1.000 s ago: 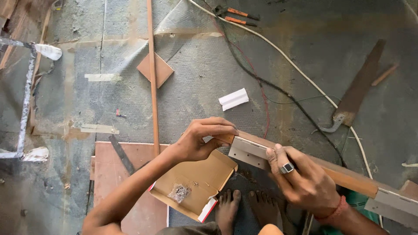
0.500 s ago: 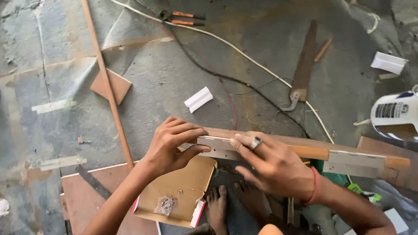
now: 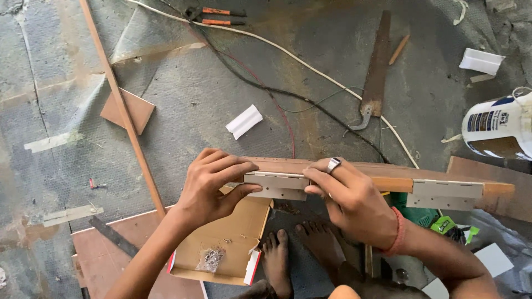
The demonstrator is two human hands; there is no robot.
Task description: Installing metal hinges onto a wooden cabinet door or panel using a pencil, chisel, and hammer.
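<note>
Both hands now pinching one flat grey metal hinge (image 3: pixel 276 186) against a long brown wood board (image 3: pixel 388 176) at centre frame: left hand (image 3: pixel 213 185) clamped on its 9 o'clock end, right hand (image 3: pixel 352 199) on the 3 o'clock end, closer together than a second back. Second hinge (image 3: pixel 446 195) further toward 3. Open cardboard box (image 3: pixel 221 249) with screws at 7, rusty saw (image 3: pixel 374 72) at 1.

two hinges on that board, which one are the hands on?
The hinge nearer the board's left end, pinched between left hand and right hand. The other hinge sits untouched.
</note>
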